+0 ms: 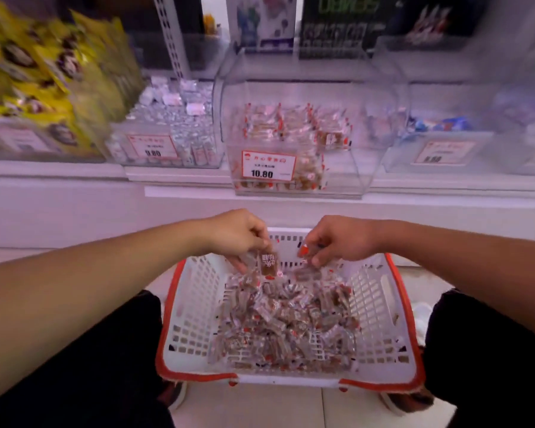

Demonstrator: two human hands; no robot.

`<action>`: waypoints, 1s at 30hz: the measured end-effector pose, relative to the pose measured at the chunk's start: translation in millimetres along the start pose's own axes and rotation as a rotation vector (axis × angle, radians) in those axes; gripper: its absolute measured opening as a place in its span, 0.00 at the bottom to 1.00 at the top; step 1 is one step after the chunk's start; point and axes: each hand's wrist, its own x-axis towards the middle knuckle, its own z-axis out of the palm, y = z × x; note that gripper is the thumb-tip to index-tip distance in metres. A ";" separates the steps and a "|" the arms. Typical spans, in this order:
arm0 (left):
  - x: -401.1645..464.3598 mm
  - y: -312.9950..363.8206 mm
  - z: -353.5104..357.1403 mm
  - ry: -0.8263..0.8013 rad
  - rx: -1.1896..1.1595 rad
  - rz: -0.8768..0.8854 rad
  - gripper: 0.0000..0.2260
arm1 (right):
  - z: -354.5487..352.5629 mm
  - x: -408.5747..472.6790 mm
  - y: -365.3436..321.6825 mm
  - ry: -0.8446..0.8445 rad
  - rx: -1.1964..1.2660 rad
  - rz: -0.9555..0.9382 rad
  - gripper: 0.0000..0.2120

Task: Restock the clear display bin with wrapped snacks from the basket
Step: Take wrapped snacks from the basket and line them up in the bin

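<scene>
My left hand (235, 234) pinches a few wrapped snacks (267, 264) over the far end of the basket (380, 304); my right hand (337, 242) is closed on what looks like one or two more, though blur makes the count unsure. The clear display bin (297, 125) sits on the shelf (74, 180) above, part filled. Loose, slick wrappers could slip from such light pinches and drop short of the bin. Neighbouring bins (167, 137) flank it; pale floor tiles (260, 406) lie below.
</scene>
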 end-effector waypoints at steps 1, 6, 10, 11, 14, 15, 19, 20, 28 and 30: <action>-8.0 9.1 -4.1 0.035 -0.001 0.024 0.07 | -9.7 -9.3 -11.7 0.018 -0.044 -0.036 0.18; -24.1 41.8 -15.9 0.213 -0.274 0.120 0.07 | -43.4 -55.0 -36.1 0.256 0.327 -0.092 0.08; -28.6 67.5 -12.3 0.275 -0.637 0.308 0.11 | -59.8 -71.2 -52.5 0.374 0.916 -0.138 0.11; -30.5 71.3 -10.4 0.306 -0.725 0.343 0.11 | -61.7 -72.3 -57.8 0.393 1.035 -0.156 0.13; -34.1 76.3 -6.1 0.406 -0.844 0.430 0.11 | -60.2 -73.4 -66.8 0.421 1.275 -0.160 0.12; -35.0 77.4 -5.2 0.451 -0.818 0.464 0.11 | -57.3 -73.7 -68.0 0.424 1.344 -0.162 0.10; -40.7 79.2 -10.1 0.834 -0.317 0.683 0.11 | -47.3 -73.3 -73.9 0.512 1.532 -0.200 0.10; -42.5 80.3 -11.8 0.913 -0.202 0.721 0.10 | -46.9 -73.1 -74.8 0.540 1.552 -0.211 0.11; -44.4 92.8 -3.2 0.466 -0.864 0.323 0.08 | -34.9 -64.9 -82.7 0.572 1.444 -0.227 0.15; -44.4 93.5 -4.2 0.381 -0.906 0.313 0.08 | -35.1 -61.1 -82.3 0.632 1.374 -0.194 0.19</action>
